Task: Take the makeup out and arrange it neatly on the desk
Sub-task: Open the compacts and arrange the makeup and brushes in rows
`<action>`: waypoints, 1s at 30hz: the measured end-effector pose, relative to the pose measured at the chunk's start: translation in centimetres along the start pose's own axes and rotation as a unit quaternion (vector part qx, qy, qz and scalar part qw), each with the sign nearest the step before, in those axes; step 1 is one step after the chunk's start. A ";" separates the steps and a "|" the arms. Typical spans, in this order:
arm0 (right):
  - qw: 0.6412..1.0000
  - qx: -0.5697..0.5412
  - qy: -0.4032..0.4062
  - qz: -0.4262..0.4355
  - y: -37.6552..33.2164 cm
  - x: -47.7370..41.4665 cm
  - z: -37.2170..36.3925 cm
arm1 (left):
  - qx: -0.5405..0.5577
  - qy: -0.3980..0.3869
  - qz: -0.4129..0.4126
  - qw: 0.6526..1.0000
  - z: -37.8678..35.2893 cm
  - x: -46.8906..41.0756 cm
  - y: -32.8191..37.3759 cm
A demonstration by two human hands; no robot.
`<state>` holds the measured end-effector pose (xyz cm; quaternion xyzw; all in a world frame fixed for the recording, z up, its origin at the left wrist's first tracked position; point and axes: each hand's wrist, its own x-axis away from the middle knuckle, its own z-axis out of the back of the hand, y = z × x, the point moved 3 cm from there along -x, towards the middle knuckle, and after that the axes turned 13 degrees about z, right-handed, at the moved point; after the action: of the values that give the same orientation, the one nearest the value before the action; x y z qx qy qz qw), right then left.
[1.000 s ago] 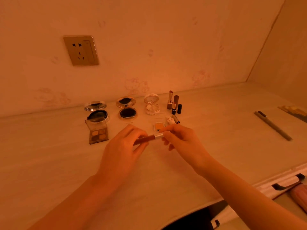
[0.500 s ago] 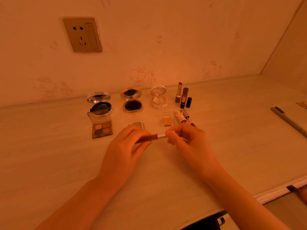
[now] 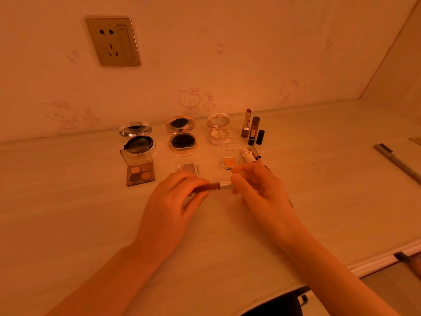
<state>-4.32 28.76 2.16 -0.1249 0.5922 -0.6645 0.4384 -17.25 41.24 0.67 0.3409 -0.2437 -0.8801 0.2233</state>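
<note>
Both hands low over the bench [image 3: 68, 224] and I've got the lip gloss [image 3: 213, 186] lying sideways between them: left hand [image 3: 173, 208] pinching the brown tube end, right hand [image 3: 257, 190] pinching the silver cap end, each grip pressed tight on it. Just beyond my knuckles sit two small pans [image 3: 229, 163], the palette [image 3: 139, 172], three open compacts [image 3: 182, 135] and the lipsticks [image 3: 251, 130] by the wall.
</note>
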 end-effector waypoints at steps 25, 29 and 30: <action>0.998 0.054 -0.012 -0.003 0.5 -0.2 0.0 | 0.001 0.003 0.005 1.000 0.0 -0.1 -0.1; 0.996 0.082 -0.034 0.008 0.5 -0.1 -0.1 | 0.004 0.003 0.005 1.000 0.0 -0.1 -0.1; 0.996 0.083 -0.040 0.008 0.5 -0.1 -0.1 | 0.003 0.003 0.006 1.000 0.0 -0.1 -0.1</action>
<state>-4.17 28.95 1.74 -0.1102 0.5177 -0.7023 0.4760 -17.16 41.40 0.68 0.3427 -0.2479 -0.8769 0.2283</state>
